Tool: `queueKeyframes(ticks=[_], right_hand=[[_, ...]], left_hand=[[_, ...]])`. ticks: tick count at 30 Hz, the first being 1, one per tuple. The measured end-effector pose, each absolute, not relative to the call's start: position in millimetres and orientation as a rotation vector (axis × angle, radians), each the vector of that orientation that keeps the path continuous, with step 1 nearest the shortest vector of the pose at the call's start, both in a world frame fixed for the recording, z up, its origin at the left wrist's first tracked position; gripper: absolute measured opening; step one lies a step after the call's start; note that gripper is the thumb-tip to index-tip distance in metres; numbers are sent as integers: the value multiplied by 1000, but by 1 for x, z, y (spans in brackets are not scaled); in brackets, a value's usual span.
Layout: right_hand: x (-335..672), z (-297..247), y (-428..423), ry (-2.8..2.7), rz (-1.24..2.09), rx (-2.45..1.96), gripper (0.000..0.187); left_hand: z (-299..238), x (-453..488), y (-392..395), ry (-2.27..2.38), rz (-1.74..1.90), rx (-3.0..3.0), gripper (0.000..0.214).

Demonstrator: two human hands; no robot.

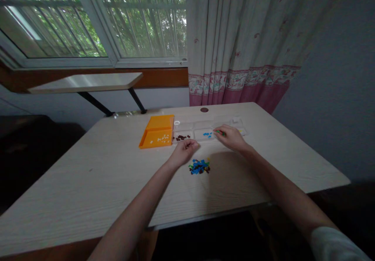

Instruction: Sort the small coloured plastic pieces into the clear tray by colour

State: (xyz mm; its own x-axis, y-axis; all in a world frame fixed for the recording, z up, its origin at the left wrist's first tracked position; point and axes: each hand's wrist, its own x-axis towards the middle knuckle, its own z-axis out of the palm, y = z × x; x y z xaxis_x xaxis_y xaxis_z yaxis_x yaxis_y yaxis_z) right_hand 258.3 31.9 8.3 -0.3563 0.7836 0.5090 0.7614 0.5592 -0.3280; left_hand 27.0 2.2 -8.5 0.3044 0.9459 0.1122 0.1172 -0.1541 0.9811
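Observation:
My right hand (231, 136) is closed with a small green piece (222, 133) at its fingertips, over the right side of a clear box (199, 138) that has several blue pieces (208, 134) in it. My left hand (186, 151) has its fingers pinched together in front of a clear box with dark brown pieces (181, 137); whether it holds anything I cannot make out. Just below and right of this hand lies a mixed pile of small blue, brown, green and yellow pieces (199, 166) on the table.
An open orange box (143, 143) with several white pieces (163, 138) stands at the left of the clear boxes. Farther right, a clear box (245, 130) with something yellow is partly behind my right hand. A raised shelf (88, 82) stands at the back left of the pale table (117, 190).

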Motion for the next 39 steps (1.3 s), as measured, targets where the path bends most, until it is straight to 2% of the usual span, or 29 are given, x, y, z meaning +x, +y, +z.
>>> queueKeyframes(ticks=[6, 31, 37, 39], right_hand=[[214, -2, 12, -2152, 150, -870, 16], [210, -2, 3, -2136, 49, -677, 6], [228, 14, 11, -1961, -75, -733, 4], [235, 19, 12, -1917, -115, -754, 4]], left_hand=[[-6, 27, 1, 928, 1003, 1445, 43], [-7, 28, -1, 889, 973, 1565, 43], [-2, 29, -9, 856, 791, 2094, 25], [-1, 29, -13, 828, 664, 2348, 27]])
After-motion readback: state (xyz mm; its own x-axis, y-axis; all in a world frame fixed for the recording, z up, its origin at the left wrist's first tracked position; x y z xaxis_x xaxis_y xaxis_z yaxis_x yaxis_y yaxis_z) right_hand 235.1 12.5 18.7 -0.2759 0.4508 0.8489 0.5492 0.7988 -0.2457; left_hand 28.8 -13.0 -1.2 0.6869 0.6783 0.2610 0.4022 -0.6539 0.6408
